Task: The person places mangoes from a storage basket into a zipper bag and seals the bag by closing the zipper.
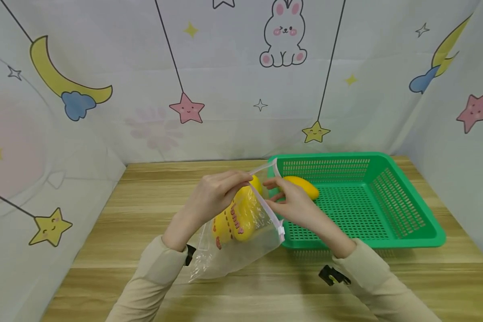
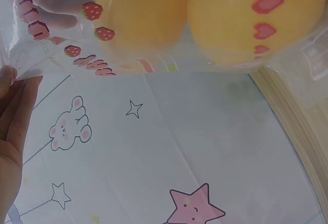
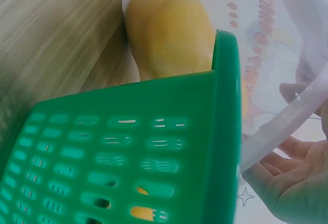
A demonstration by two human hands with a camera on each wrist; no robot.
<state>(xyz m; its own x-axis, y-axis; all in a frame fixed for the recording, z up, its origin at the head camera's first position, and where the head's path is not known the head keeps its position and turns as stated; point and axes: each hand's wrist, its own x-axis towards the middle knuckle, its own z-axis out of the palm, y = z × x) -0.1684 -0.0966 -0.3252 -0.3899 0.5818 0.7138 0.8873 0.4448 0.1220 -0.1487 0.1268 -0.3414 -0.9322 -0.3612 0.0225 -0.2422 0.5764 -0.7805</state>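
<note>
Both hands are at the mouth of a clear zip bag printed with strawberries and hearts. My left hand pinches the bag's rim at its upper left. My right hand is at the other side of the mouth, fingers curled at the rim; in the right wrist view the zip strip runs between its thumb and fingers. Several yellow mangoes lie inside the bag, seen through the film. The zip slider sits at the near end of the strip. Another mango lies in the green basket, partly behind my right hand.
The perforated basket stands at the right of the wooden table, its left rim right beside the bag. A white printed cloth hangs behind the table and along both sides. Black buckles hang at the sleeve cuffs.
</note>
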